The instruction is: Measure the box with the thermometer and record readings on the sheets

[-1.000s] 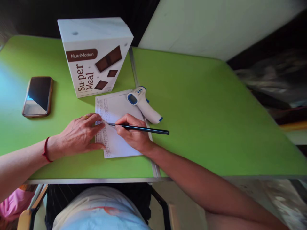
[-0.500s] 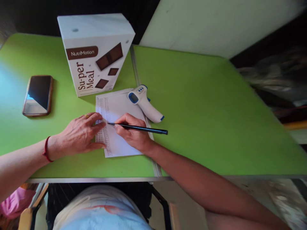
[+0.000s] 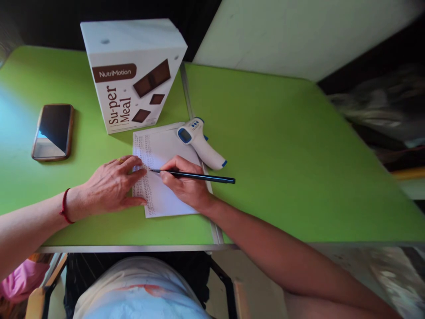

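A white sheet of paper [image 3: 168, 201] lies on the green table, with columns of small handwriting along its left side. My right hand [image 3: 186, 184] grips a black pen [image 3: 209, 178] in a writing hold, its tip on the paper beside the writing. Resting flat over the paper's left edge is my left hand [image 3: 114, 184], fingers apart and thumb extended; it covers part of the handwriting. A white and blue infrared thermometer [image 3: 207, 150] lies across the paper's upper right corner, just above my right hand.
Behind the paper stands a tall white NutriMotion box [image 3: 133, 79]. A phone [image 3: 53, 133] lies at the left of the green table [image 3: 282, 155]. A metal seam [image 3: 187, 93] runs across the tabletop under the paper. A chair armrest [image 3: 35, 303] shows at lower left.
My right hand and the pen have shifted very slightly to the right, and the pen's back end has risen a little in view. My left hand stays in place.
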Demonstrator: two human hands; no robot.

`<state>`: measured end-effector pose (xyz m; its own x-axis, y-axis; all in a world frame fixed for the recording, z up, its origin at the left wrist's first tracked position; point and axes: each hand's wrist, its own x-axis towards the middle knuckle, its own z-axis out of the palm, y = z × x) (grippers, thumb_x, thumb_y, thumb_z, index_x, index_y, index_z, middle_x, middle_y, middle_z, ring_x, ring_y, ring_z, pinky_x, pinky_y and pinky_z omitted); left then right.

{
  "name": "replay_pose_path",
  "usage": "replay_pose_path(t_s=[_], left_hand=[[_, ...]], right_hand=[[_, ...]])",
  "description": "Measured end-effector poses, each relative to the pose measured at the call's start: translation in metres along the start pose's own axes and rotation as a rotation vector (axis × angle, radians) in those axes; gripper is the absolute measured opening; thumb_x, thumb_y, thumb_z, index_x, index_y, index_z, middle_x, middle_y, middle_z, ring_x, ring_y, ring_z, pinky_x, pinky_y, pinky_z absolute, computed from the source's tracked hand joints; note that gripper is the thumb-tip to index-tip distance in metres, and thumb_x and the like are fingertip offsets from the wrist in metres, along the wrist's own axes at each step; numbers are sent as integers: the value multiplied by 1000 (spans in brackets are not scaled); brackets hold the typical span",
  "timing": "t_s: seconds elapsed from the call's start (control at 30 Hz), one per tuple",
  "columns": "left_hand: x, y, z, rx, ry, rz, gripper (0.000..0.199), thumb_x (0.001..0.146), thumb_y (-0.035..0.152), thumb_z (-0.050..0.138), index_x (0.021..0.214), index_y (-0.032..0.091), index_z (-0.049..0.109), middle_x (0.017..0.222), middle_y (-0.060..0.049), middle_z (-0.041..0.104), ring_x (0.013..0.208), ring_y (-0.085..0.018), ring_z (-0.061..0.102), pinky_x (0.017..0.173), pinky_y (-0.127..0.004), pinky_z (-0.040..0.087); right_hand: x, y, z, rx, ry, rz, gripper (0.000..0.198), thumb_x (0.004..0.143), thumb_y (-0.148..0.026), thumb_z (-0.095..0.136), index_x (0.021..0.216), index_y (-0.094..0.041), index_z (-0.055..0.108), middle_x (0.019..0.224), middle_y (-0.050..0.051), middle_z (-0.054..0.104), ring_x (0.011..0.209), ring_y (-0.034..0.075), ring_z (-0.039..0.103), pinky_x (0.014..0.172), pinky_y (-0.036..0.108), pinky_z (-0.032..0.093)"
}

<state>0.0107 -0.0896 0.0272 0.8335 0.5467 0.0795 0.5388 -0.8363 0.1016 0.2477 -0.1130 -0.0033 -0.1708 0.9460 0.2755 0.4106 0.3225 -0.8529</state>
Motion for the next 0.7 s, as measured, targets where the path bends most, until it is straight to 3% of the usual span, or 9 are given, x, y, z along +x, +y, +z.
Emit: replay_pose_path(t_s=[0.7], left_hand=[[2, 1, -1, 0, -50, -24, 64, 98, 68, 67, 135, 15, 67, 143, -20, 63, 129, -34, 66, 103, -46, 61]], right_hand=[[1, -2, 1, 13, 46, 12, 13, 83, -32, 62, 73, -25, 58, 58, -6, 56, 50, 11, 43, 50, 25, 40]])
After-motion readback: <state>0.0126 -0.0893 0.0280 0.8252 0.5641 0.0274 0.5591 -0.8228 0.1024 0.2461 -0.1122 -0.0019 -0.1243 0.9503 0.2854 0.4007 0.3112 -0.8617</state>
